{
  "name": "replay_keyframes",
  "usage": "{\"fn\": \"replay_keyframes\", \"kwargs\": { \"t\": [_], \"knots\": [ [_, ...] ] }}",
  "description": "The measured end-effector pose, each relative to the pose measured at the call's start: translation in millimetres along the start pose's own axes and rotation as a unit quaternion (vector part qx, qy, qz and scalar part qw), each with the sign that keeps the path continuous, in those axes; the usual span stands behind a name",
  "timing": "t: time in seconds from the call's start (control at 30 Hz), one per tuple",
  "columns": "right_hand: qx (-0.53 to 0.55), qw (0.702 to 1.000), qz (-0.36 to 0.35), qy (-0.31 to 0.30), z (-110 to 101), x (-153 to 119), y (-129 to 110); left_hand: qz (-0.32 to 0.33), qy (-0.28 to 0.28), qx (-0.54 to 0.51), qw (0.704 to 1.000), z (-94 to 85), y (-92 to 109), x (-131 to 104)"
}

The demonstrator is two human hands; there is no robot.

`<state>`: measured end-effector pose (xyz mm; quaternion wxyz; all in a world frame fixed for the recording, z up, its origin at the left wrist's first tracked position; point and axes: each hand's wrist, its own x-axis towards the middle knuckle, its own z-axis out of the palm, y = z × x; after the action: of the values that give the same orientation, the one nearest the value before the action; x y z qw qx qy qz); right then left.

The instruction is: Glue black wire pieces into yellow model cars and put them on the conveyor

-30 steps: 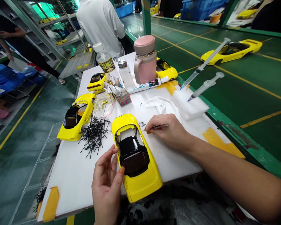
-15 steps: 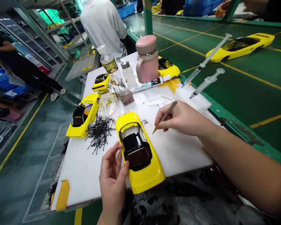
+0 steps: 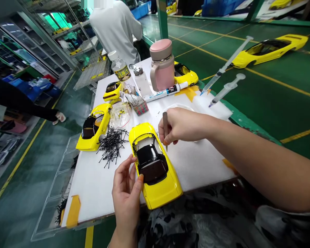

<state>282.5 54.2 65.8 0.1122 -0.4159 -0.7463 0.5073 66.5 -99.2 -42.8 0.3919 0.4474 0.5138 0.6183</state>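
Observation:
A yellow toy car body (image 3: 161,193) with a black roof lies near the front edge of the white board (image 3: 93,189). My left hand (image 3: 127,187) grips its left side between thumb and fingers. Metal tweezers (image 3: 165,125) are pinched in my right hand (image 3: 179,125), their tips pointing down just right of the car. Whether the tips hold anything is too small to tell. Thin black sticks (image 3: 112,143) lie in a pile left of the car, beside another yellow car body (image 3: 94,129).
Behind stand a pink mug (image 3: 162,65), a labelled bottle (image 3: 121,69), a small clear bottle (image 3: 142,81) and a white marker tube (image 3: 165,92). Two syringes (image 3: 227,65) (image 3: 228,89) stick up at the right from white foam (image 3: 213,108). A person in a grey shirt (image 3: 113,27) is beyond.
My right hand has moved left with the tweezers, closer to the car, and the tweezers are now more upright. The person walking at the left has shifted left.

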Motion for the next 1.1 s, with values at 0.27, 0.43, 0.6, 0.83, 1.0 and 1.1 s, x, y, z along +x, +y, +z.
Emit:
{"fn": "replay_keyframes", "kwargs": {
  "t": [0.27, 0.43, 0.6, 0.83, 1.0, 1.1],
  "knots": [
    [-0.023, 1.000, -0.010, -0.018, 2, 5, -3, 0.004, -0.003, 0.006, 1.000, -0.7, 2, -1],
    [-0.009, 1.000, -0.028, 0.007, 5, 7, -3, -0.005, 0.003, 0.009, 1.000, -0.7, 3, -3],
    [-0.005, 1.000, -0.024, 0.005, 7, 9, -3, -0.010, 0.008, 0.012, 1.000, -1.6, 3, -3],
    [0.052, 0.996, -0.058, 0.043, -10, -6, 4, -0.007, 0.000, -0.003, 1.000, -1.6, 0, -2],
    [0.069, 0.973, -0.097, 0.199, 15, -41, 26, -0.008, -0.006, 0.001, 1.000, -1.3, 0, -2],
    [0.002, 0.956, -0.096, 0.279, 56, -57, 47, -0.010, -0.003, 0.010, 1.000, -1.8, 0, -3]
  ]
}}
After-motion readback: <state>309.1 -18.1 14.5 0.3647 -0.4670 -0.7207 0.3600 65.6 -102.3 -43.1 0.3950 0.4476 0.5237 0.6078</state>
